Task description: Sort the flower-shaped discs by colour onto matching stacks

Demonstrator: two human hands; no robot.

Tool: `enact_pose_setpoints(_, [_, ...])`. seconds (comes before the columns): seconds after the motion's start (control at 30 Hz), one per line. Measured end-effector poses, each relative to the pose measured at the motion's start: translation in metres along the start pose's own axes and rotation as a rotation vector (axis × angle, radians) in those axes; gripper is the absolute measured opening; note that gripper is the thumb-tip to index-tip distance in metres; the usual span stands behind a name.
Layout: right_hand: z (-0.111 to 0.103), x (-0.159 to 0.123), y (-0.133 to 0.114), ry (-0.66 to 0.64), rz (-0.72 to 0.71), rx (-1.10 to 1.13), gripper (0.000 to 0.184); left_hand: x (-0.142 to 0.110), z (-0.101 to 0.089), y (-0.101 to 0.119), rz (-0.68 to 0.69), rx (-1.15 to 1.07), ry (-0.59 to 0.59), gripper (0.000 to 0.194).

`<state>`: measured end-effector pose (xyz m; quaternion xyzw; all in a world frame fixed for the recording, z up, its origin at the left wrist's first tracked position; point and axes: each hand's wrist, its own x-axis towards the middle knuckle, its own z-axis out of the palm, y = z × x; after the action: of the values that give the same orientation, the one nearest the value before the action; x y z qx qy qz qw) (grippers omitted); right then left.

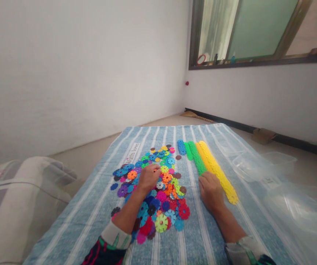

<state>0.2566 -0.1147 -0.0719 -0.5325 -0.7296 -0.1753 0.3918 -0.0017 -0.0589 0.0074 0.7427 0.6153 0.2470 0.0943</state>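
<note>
A heap of flat, toothed plastic discs (158, 191) in many colours lies on a blue striped cloth (92, 206). My left hand (148, 179) rests on the heap, fingers pinched on an orange disc at its far side. To the right lie rows of joined discs: a short blue row (181, 147), a green row (195, 157), an orange row (202, 156) and a long yellow row (219, 173). My right hand (210, 191) lies palm down with curled fingers at the near end of the green and orange rows, touching them.
A clear plastic bag and a clear plastic box (263, 165) lie on the cloth's right side. A grey and white cushion (20, 206) sits at the left. White walls and bare floor lie beyond; a window (257, 29) is at the upper right.
</note>
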Motion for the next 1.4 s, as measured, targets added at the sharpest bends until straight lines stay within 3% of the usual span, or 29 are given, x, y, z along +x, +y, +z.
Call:
enact_pose_setpoints(0.23, [0.007,-0.003,-0.016,-0.057,-0.041,0.065,0.020,0.056,0.008,-0.015,-0.145,0.283,-0.070,0.024])
enact_pose_setpoints(0.5, [0.006,-0.001,-0.016,-0.056,-0.037,0.076,0.022,0.083,0.029,-0.016,-0.171,0.391,-0.094,0.023])
enact_pose_setpoints(1.13, [0.006,0.001,-0.018,-0.072,-0.033,0.095,0.022,0.090,0.028,-0.028,-0.267,0.315,-0.090,0.017])
enact_pose_setpoints(1.27, [0.008,0.002,-0.018,-0.043,-0.026,0.098,0.023,0.083,0.019,-0.019,-0.246,0.265,-0.052,0.016])
enact_pose_setpoints(1.4, [0.007,0.006,-0.018,0.005,-0.028,0.113,0.020,0.069,0.015,0.008,-0.123,0.158,-0.066,0.016])
